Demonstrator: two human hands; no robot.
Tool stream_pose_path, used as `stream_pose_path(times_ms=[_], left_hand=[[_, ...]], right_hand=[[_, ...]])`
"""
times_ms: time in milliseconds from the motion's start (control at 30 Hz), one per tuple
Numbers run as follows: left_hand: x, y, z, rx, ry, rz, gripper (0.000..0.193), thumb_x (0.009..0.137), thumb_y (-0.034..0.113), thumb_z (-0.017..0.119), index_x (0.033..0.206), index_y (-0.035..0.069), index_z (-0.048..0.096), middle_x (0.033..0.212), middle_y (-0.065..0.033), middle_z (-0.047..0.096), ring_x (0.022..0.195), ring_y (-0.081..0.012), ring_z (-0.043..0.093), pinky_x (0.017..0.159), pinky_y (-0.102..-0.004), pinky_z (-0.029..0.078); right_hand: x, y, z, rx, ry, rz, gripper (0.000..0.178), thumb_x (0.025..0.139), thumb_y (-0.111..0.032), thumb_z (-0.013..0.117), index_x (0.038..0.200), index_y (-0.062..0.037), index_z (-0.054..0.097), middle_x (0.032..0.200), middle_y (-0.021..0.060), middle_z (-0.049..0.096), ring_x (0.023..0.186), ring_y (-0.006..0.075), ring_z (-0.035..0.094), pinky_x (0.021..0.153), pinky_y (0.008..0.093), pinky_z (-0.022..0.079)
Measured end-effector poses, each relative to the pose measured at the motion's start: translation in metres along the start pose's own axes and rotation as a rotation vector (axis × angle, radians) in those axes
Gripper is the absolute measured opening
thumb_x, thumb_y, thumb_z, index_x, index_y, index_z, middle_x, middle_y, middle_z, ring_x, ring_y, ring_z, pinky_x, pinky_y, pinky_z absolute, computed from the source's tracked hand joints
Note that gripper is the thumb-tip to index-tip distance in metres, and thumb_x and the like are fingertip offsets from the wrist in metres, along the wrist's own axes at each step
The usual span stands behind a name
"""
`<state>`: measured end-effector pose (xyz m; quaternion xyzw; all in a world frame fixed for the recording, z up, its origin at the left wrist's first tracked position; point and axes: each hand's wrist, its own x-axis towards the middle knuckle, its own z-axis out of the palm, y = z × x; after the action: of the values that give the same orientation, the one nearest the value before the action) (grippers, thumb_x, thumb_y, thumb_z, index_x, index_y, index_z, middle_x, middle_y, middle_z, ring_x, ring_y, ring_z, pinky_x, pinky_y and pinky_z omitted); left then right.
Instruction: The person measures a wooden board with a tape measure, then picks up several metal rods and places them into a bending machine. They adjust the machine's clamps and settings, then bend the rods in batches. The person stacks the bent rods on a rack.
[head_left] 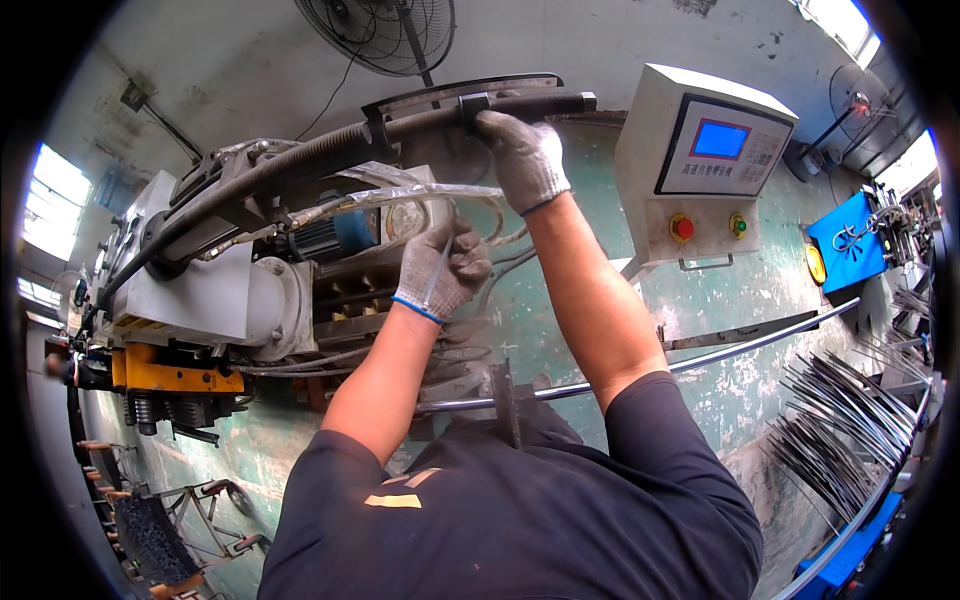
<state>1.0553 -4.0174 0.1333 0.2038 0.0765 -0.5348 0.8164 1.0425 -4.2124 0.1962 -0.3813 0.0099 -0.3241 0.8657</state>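
Several fingers of the left hand (445,268) curl around a thin pale strip (438,272); the right hand (524,155) grips a dark block (474,106).

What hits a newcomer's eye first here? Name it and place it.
The glowing blue screen stands out on the pale control box at upper right, above a red button and a green one. Near the centre, the gloved right hand is at a dark block on the long dark bar, with the gloved left hand lower and to its left.
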Motion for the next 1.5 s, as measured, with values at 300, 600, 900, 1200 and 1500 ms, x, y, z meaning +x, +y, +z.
stream_pose_path(times_ms=[300, 600, 900, 1200, 1500], left_hand=[[-0.001, 0.001, 0.001, 0.000, -0.040, -0.017, 0.027, 0.111, 0.034, 0.066, 0.098, 0.010, 0.060, 0.076, 0.0000, 0.046, 0.062, -0.0141, 0.042, 0.056, -0.0302, 0.036], [-0.015, -0.002, 0.000, 0.007, -0.061, -0.015, 0.026, 0.112, 0.031, 0.065, 0.102, 0.008, 0.061, 0.077, -0.0019, 0.047, 0.063, -0.0149, 0.043, 0.058, -0.0305, 0.037], [-0.018, -0.010, 0.023, 0.042, -0.082, 0.006, 0.030, 0.116, 0.034, 0.054, 0.104, 0.007, 0.062, 0.082, -0.0027, 0.049, 0.065, -0.0141, 0.043, 0.058, -0.0297, 0.039], [-0.019, -0.016, 0.039, 0.251, 0.116, 0.188, 0.028, 0.111, 0.034, 0.064, 0.121, 0.009, 0.068, 0.098, -0.0062, 0.072, 0.083, -0.0224, 0.069, 0.069, -0.0362, 0.059], [0.011, -0.030, 0.016, 0.151, -0.076, 0.177, 0.033, 0.118, 0.029, 0.050, 0.134, 0.005, 0.065, 0.127, -0.0123, 0.071, 0.112, -0.0280, 0.069, 0.099, -0.0452, 0.059]], right_hand=[[-0.005, -0.006, 0.017, -0.028, 0.118, 0.079, 0.031, 0.095, -0.009, 0.081, 0.122, 0.0044, 0.072, 0.115, 0.0093, 0.073, 0.106, 0.0204, 0.072, 0.094, 0.0350, 0.059], [-0.002, 0.005, -0.001, 0.075, -0.043, 0.020, 0.034, 0.091, 0.001, 0.072, 0.125, 0.0012, 0.068, 0.117, 0.0098, 0.070, 0.111, 0.0219, 0.066, 0.103, 0.0354, 0.054], [0.001, 0.031, -0.047, -0.244, -0.078, -0.268, 0.035, 0.099, -0.003, 0.073, 0.133, 0.0024, 0.068, 0.113, 0.0129, 0.076, 0.101, 0.0253, 0.077, 0.088, 0.0402, 0.066], [-0.114, -0.031, -0.037, -0.843, -0.449, -0.171, 0.042, 0.094, -0.008, 0.082, 0.135, -0.0032, 0.074, 0.133, 0.0108, 0.073, 0.118, 0.0205, 0.072, 0.105, 0.0364, 0.058], [-0.129, -0.034, -0.029, -1.087, -0.321, -0.603, 0.025, 0.096, -0.006, 0.080, 0.121, -0.0079, 0.079, 0.120, 0.0155, 0.076, 0.111, 0.0321, 0.074, 0.096, 0.0386, 0.059]])
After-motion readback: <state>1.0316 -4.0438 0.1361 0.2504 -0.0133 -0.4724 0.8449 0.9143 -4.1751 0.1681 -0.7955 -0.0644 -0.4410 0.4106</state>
